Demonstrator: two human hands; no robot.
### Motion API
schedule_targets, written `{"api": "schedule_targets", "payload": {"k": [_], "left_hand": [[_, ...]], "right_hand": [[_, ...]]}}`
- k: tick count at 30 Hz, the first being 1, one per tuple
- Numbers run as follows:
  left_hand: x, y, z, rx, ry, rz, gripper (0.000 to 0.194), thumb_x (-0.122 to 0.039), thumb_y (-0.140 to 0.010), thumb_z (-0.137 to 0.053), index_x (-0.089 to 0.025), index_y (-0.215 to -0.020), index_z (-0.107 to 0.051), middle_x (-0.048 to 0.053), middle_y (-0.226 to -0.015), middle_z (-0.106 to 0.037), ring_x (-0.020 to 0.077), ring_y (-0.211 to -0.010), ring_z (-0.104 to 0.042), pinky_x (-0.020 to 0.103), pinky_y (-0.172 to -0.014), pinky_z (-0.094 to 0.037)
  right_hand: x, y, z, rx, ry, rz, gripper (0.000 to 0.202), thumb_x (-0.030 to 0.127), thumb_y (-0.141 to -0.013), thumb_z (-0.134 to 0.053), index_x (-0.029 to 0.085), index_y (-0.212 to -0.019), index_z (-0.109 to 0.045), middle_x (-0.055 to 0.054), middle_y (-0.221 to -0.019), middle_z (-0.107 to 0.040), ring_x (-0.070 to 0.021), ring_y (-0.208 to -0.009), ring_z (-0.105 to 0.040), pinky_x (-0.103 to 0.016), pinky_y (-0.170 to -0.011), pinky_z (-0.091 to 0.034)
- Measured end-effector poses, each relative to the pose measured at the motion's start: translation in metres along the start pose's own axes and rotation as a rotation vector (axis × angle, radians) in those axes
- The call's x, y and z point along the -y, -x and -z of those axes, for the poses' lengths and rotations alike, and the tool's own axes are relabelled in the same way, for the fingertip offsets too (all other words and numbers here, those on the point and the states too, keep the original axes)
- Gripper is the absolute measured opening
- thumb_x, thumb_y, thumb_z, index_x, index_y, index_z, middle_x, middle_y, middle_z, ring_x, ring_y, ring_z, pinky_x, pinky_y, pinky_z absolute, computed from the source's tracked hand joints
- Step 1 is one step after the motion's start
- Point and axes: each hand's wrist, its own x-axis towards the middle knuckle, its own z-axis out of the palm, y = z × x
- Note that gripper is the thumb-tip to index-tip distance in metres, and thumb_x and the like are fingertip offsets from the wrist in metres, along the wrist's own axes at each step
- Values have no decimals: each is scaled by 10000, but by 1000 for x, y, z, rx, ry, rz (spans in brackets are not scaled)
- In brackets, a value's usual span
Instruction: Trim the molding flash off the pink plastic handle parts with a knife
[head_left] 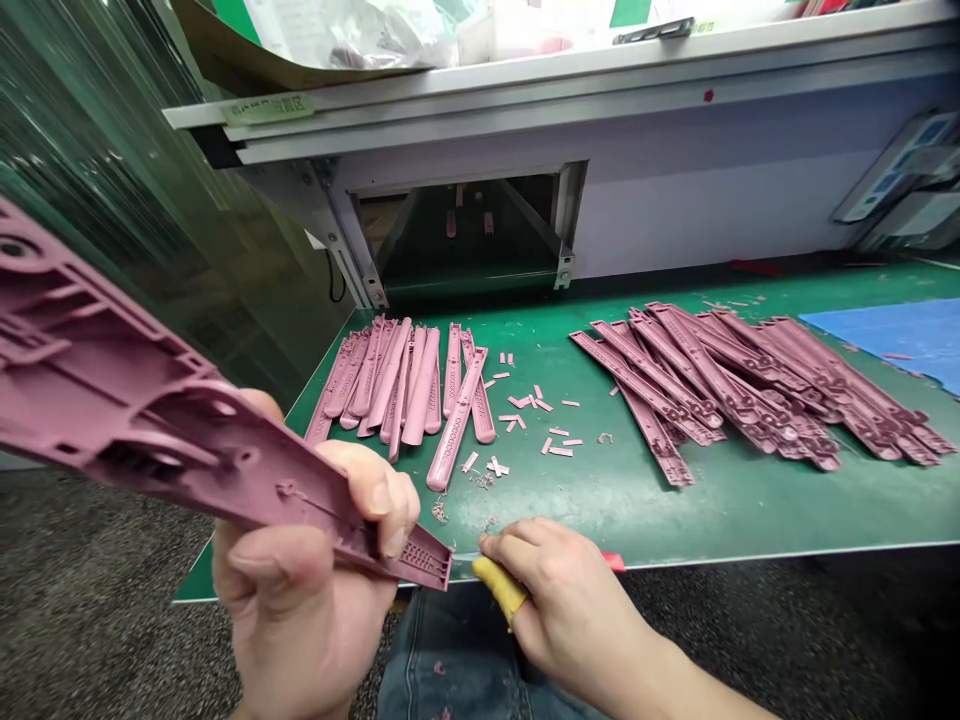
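Observation:
My left hand (322, 560) is closed around a long dusky-pink moulded plastic part (187, 420). The part slants from the upper left down toward the middle, with its ribbed hollow inside facing me. My right hand (562, 590) grips a knife with a red handle (613, 562), most of it hidden in the fist. Its thin blade (465, 562) points left and meets or nearly meets the narrow end of the part. A yellow cover (500, 592) wraps my right thumb.
Several similar pink parts (409, 385) lie on the green worktop (540, 510) at left, and a larger pile (720, 380) at right. Small pink offcuts (525, 402) and shavings lie between. Behind, a conveyor (465, 250) passes through an opening under a shelf (525, 85). A blue sheet (892, 335) lies far right.

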Motion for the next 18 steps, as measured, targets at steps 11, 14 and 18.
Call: {"api": "schedule_targets", "payload": {"k": [11,14,18], "left_hand": [[1,-23,10,-157,41,-120,249,-443,-826,-600,-368,-1064,-604,-54,-654,-493,78,-439,-391,233,-401,-370],[10,-28,21,-338,-53,-103,319,-346,-865,-561,-339,-1184,-568,-18,-786,-523,102,-656,-531,221,-575,-493],[21,-15,48,-151,-1087,-674,962,-229,-719,-740,-330,-1478,-158,68,-1504,-261,345,-1374,-209,572,-1093,-211]], "right_hand": [[7,5,-5,-236,-535,133,348,324,-806,-674,171,-1107,-590,-68,-980,-666,-173,-852,-617,-255,-751,-472],[10,1,-12,-246,-595,151,221,308,-812,-649,154,-968,-620,-31,-776,-663,-133,-637,-588,-222,-600,-451],[4,-4,16,-115,-642,6,178,332,-831,-626,158,-795,-616,44,-574,-528,-73,-475,-403,-192,-458,-322]]}}
